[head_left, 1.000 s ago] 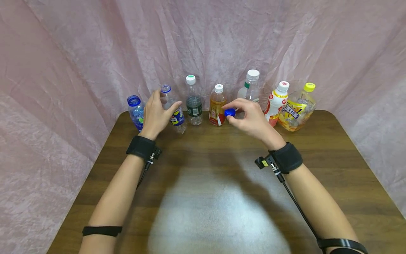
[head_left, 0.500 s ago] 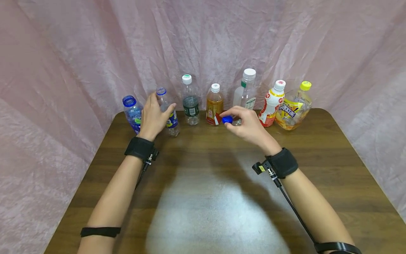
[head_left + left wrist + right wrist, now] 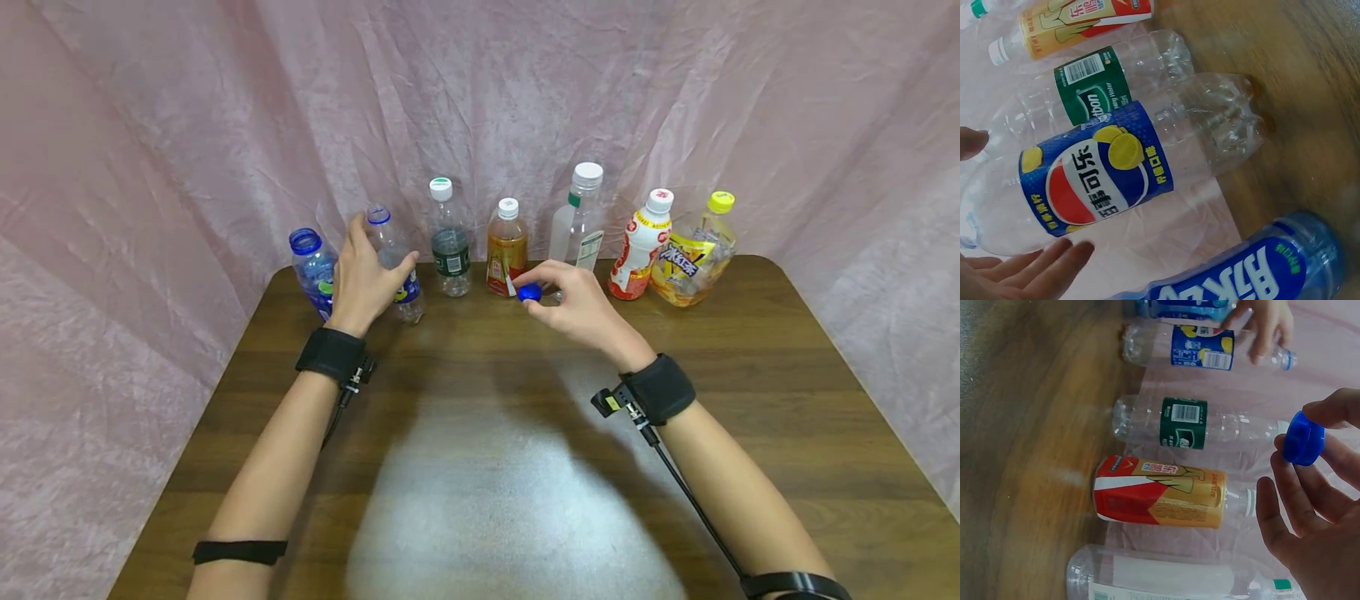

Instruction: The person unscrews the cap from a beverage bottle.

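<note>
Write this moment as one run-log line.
left hand: around cola bottle, contact unclear | right hand: pinches blue cap | cola bottle: standing, uncapped | leftmost blue bottle: also uncapped

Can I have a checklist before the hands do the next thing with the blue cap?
1. Blue cap held: ok, the right hand pinches it.
2. Lemon cola bottle uncapped: ok, its neck is open.
3. Bottle standing: ok, its base is on the table.
4. Left hand gripping that bottle: cannot tell; the hand is around it, but contact is unclear.
5. Cap above that neck: not ok, it's off to the right.
</note>
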Demonstrator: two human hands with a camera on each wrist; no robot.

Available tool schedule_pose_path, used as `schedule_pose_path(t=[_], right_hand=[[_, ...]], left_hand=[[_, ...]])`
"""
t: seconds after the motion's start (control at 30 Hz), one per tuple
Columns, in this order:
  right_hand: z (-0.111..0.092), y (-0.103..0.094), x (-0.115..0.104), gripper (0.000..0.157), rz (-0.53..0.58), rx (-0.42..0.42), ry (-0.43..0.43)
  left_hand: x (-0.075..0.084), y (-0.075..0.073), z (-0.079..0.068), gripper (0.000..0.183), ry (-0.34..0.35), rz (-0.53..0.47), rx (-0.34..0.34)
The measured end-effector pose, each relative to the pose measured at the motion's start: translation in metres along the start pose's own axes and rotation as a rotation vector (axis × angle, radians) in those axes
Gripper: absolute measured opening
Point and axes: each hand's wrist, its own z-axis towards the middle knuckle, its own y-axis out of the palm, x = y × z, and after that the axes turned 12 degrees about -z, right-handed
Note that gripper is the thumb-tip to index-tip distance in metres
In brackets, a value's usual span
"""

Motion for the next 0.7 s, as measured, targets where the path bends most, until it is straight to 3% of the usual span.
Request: schedule_pose_path(t=[0.2,0.3,0.47,0.7], right_hand=[[0.014,0.021,-0.009,0.027,-0.033,-0.101,-0.003],[0.030,0.041,-0.020,0.026,-0.076,-0.176,-0.056],[0.062,0.086,-0.044,0.023,-0.202,-0.292,-0.169],[0.090,0.155,-0.070,0.017,-0.275,-0.460,-0.198]], left_hand=[[0.010,-0.012,-0.004,0.102,0.053,-0.007,0.058],[0.016,-0.023,-0.007,0.098,0.091,-0.015,0.088],[0.024,-0.038,-0.013,0.088,0.132,-0.026,0.117],[0.024,-0.049,-0.026,0.079,0.121,-0.059,0.118]])
